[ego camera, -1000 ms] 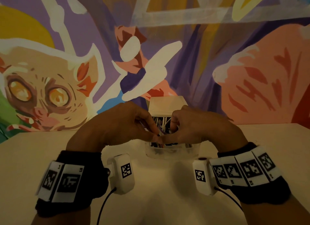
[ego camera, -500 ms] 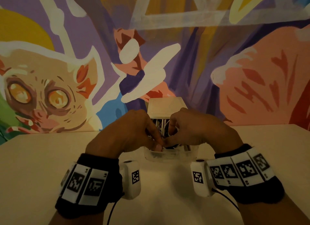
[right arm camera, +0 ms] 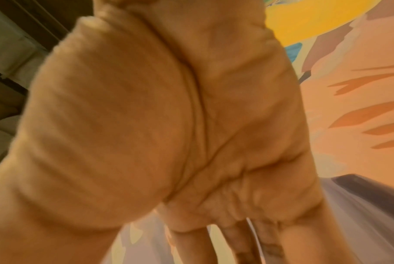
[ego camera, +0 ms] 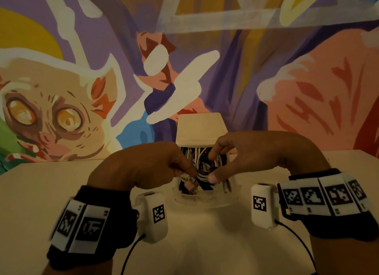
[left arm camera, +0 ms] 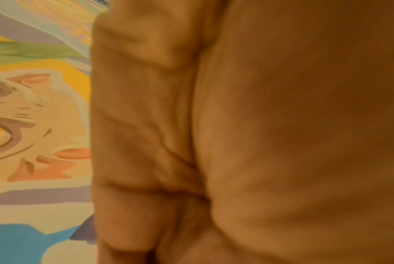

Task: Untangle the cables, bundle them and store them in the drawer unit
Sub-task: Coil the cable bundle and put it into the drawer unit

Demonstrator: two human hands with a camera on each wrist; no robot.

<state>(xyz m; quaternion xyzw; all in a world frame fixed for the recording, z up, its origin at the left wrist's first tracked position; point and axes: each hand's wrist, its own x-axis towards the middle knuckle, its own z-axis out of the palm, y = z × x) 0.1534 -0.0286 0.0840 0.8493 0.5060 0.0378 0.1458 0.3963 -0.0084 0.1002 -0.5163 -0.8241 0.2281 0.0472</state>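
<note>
Wristbands [ego camera: 82, 225] with printed markers sit nearest you, at 7 and 4 o'clock, each with a white camera pod [ego camera: 155, 213] and a thin black lead. Beyond them, at 12, your left hand [ego camera: 143, 168] curls its fingers and pinches the cables [ego camera: 202, 173] over the open drawer [ego camera: 205, 201]. Your right hand [ego camera: 252, 157] meets it from 1 o'clock, thumb and forefinger pinching the same white and dark strands. Cables are bunched inside the clear drawer, which is pulled out toward you from the drawer unit [ego camera: 201, 129]; a pink plug [ego camera: 191, 185] hangs below your left fingertips. Both wrist views show only palm, so the grip there cannot be judged. The unit stands on the table [ego camera: 41, 188], with the mural [ego camera: 61, 110] farthest back.
</note>
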